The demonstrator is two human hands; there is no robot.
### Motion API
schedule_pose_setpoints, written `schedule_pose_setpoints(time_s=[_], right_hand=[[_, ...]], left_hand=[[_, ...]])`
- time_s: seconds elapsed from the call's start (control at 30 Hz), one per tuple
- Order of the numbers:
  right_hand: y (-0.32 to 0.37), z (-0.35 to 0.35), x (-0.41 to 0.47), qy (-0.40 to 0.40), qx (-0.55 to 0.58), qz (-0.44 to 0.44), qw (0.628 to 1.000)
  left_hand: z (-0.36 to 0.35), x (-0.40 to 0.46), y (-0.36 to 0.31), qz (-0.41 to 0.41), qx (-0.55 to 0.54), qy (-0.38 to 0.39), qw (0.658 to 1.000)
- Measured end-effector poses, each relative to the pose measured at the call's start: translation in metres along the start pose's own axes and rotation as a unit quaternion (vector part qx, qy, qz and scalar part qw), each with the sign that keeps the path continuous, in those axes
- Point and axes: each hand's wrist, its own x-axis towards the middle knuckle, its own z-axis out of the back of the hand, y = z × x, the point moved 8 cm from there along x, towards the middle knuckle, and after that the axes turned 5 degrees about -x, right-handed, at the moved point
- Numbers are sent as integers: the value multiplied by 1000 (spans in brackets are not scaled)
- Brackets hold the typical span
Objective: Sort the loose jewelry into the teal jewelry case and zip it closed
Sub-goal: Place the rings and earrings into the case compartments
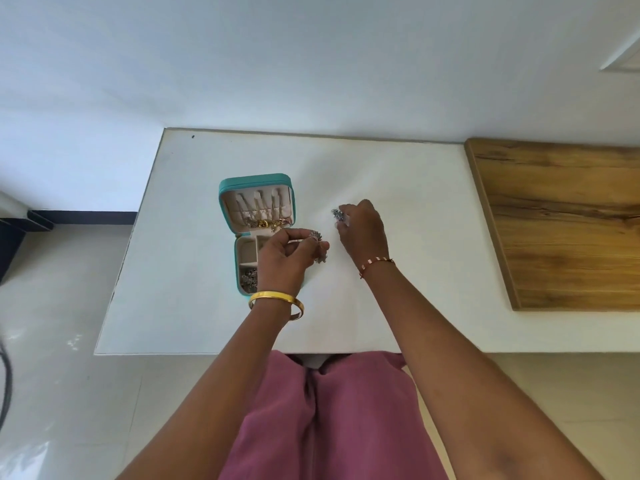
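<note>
Head view: the teal jewelry case [229,216] lies open on the white table [398,202], gold pieces [265,223] along its hinge and silver pieces [249,278] in a near compartment. Over the case's right edge, the left hand [287,258] pinches a silver earring [316,235]. Well right of the case, the right hand [363,230] pinches another silver piece [337,214] just above the table.

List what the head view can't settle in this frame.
- Silver piece at the right hand: too small and partly under the fingers; type unclear.
- Silver piece held by the left hand: fingers hide most of it.
- Teal jewelry case: the left hand covers the tray's right side; its contents are too small to tell apart.
- Wooden board: cut off by the right edge.
</note>
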Motion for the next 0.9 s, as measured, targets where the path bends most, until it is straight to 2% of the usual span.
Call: schedule_pose_setpoints(time_s=[0.1,0.27,0.5,0.67,0.9], right_hand=[[4,0,0,-25,-55,26,998],[3,6,-5,-22,-56,27,998],[6,21,-29,26,85,14,996],[38,68,-80,8,258,4,966],[84,126,-131,53,331,-7,942]], left_hand=[[2,0,8,18,-8,-2,1000],[6,-2,11,27,-3,-5,1000],[13,-14,10,32,26,-26,999],[18,-41,-8,16,22,-34,999],[17,-88,-67,-15,12,-5,1000]])
